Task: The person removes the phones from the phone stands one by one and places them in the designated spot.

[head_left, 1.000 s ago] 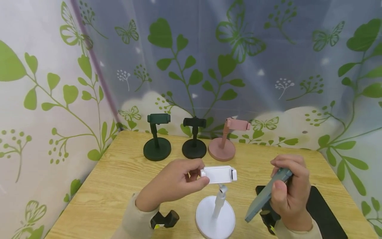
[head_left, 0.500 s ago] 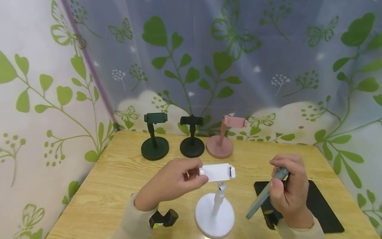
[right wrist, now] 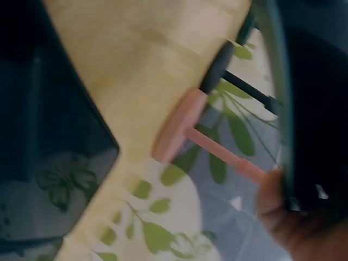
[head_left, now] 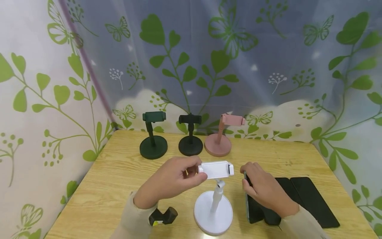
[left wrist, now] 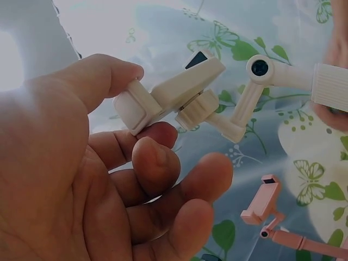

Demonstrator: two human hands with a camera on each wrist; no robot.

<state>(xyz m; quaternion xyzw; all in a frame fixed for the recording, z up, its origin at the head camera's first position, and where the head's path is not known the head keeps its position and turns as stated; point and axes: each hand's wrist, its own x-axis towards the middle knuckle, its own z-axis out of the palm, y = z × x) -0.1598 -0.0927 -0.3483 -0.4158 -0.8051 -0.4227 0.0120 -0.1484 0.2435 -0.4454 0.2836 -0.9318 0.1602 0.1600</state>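
Note:
My left hand (head_left: 173,177) pinches the left end of the clamp on a white phone stand (head_left: 215,170), thumb on one side and forefinger on the other. In the left wrist view the other fingers of my left hand (left wrist: 87,157) curl loosely below the clamp. The stand's round white base rests on the table. To its right, my right hand (head_left: 267,189) holds a smartphone (head_left: 254,214) with a blue-green edge and dark screen facing up. In the right wrist view the smartphone (right wrist: 321,109) fills the right side, with fingers at its lower edge. My right hand hides much of it.
A dark green stand (head_left: 153,147), a black stand (head_left: 191,146) and a pink stand (head_left: 218,146) line the table's back edge. Two dark smartphones, the outer one (head_left: 313,200) plainest, lie at the right. Patterned curtains surround the table (head_left: 98,186).
My right hand has turned the smartphone from a steep tilt to screen up and moved it slightly left, uncovering another dark phone. My left hand keeps its pinch on the stand.

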